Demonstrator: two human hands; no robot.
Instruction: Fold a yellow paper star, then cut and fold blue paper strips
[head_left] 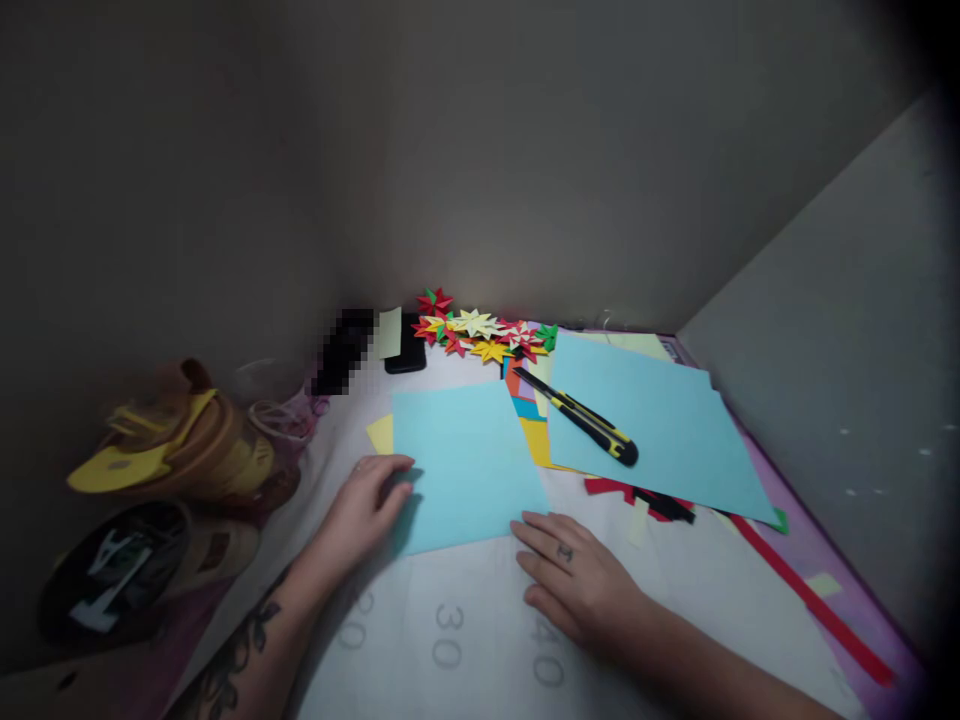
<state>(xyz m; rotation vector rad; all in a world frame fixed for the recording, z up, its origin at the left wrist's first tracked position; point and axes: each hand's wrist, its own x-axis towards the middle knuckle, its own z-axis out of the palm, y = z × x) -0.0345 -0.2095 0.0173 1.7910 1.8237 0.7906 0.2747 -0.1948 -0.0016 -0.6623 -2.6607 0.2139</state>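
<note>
A light-blue sheet of paper point(469, 465) lies flat on the white surface in front of me. At its left edge rests my left hand point(375, 505), thumb and index finger apart over the paper, the other fingers mostly hidden. My right hand point(577, 580) lies with its fingers stretched out, the tips at the sheet's lower right corner. Neither hand grips anything. Beyond my right hand, a black and yellow utility knife point(592, 425) with its blade out lies on a larger light-blue sheet point(645, 400). A yellow paper corner point(381, 435) pokes out behind the nearer sheet.
Folded paper stars point(474, 323) in several colours sit along the back wall, beside a black phone point(405, 345). Red and black paper scraps point(679, 505) and a red strip point(817, 605) lie at right. At left stand a yellow-lidded container point(217, 445) and a black-lidded cup point(112, 570).
</note>
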